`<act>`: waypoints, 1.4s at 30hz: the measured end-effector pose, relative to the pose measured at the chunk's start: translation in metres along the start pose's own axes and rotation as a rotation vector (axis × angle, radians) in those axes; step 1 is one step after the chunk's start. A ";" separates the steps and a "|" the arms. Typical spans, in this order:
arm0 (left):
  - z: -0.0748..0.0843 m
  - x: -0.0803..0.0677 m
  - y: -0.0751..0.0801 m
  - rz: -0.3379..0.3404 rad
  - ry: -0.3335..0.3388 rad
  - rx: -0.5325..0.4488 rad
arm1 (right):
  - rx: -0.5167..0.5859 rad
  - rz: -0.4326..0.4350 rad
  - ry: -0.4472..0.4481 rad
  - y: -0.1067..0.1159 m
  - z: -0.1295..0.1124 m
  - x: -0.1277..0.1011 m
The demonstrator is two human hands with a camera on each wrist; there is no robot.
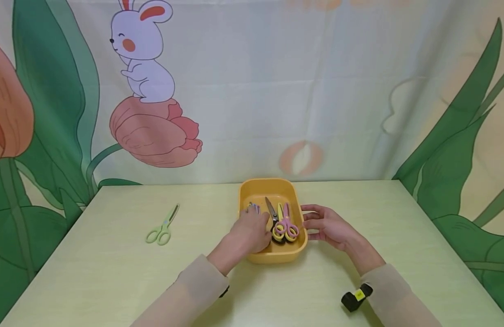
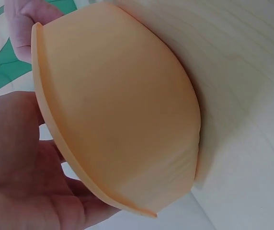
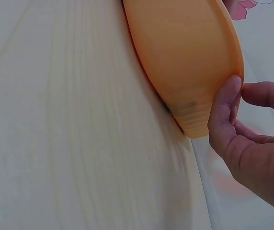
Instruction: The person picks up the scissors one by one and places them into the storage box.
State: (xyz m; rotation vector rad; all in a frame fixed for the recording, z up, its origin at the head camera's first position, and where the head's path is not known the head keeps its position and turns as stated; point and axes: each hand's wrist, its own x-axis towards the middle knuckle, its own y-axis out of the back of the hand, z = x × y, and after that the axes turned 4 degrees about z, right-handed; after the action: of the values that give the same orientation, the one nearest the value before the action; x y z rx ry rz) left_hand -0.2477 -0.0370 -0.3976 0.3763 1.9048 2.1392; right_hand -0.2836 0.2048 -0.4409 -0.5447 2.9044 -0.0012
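A yellow plastic tray (image 1: 272,259) stands on the table, with pink scissors (image 1: 286,211), yellow scissors (image 1: 280,211) and dark-handled scissors (image 1: 270,208) along its right side. My left hand (image 1: 250,231) reaches over the left part of the tray, its fingers down inside. Just past those fingers shows a small blue and purple item (image 1: 256,208); I cannot tell whether the hand holds it. In the left wrist view the tray wall (image 2: 122,105) hides the fingertips. My right hand (image 1: 327,227) touches the tray's right rim with spread fingers, and its thumb (image 3: 225,98) lies against the outer wall.
Green scissors (image 1: 165,227) lie on the table (image 1: 113,277) to the left, blades pointing away. Behind the table's far edge hangs a printed curtain (image 1: 244,91) with a rabbit and tulips. A black device (image 1: 352,299) with a yellow label sits at the right sleeve.
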 end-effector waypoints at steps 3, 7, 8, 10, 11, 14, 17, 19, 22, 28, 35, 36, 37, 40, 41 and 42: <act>-0.002 -0.001 -0.001 0.032 -0.010 -0.026 | -0.006 0.001 0.002 0.000 0.000 0.000; -0.006 -0.002 -0.002 0.086 -0.033 -0.058 | -0.004 -0.007 0.006 0.000 -0.001 0.000; -0.007 -0.003 -0.002 0.099 -0.038 -0.065 | -0.003 -0.009 0.007 0.001 -0.001 0.000; -0.008 -0.005 -0.002 0.123 -0.053 -0.077 | 0.000 -0.010 0.007 0.001 0.000 0.001; -0.009 -0.005 -0.002 0.133 -0.058 -0.088 | 0.002 -0.010 0.008 0.001 0.000 0.000; -0.011 -0.008 -0.001 0.158 -0.072 -0.139 | 0.004 -0.006 0.007 0.001 0.000 0.000; -0.014 -0.009 -0.002 0.200 -0.097 -0.186 | 0.004 -0.004 0.007 0.001 0.000 0.000; -0.016 -0.010 -0.002 0.225 -0.113 -0.203 | 0.005 0.000 0.004 0.001 0.000 0.000; -0.021 -0.012 -0.002 0.253 -0.127 -0.206 | 0.009 0.004 0.000 0.001 0.001 0.000; -0.032 -0.016 -0.002 0.309 -0.161 -0.219 | 0.005 0.008 -0.006 0.000 0.001 0.000; -0.045 -0.022 0.001 0.319 -0.143 -0.296 | 0.009 -0.002 0.001 0.001 0.000 0.000; -0.047 -0.022 0.001 0.331 -0.145 -0.291 | 0.009 -0.001 0.000 0.001 0.000 0.000; -0.049 -0.023 0.001 0.340 -0.147 -0.289 | 0.008 0.003 -0.001 0.001 0.000 0.000; -0.054 -0.027 0.001 0.359 -0.145 -0.281 | 0.008 0.005 -0.005 0.001 0.001 0.000; -0.056 -0.028 0.001 0.359 -0.142 -0.287 | 0.008 0.005 -0.006 0.001 0.001 0.000; -0.058 -0.029 0.000 0.359 -0.141 -0.291 | 0.006 0.004 -0.007 0.001 0.001 0.000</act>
State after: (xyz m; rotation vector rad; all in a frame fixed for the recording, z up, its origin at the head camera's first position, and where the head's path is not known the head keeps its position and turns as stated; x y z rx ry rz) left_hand -0.2411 -0.1017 -0.4044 0.8333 1.5096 2.4909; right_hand -0.2835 0.2054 -0.4417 -0.5366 2.8982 -0.0075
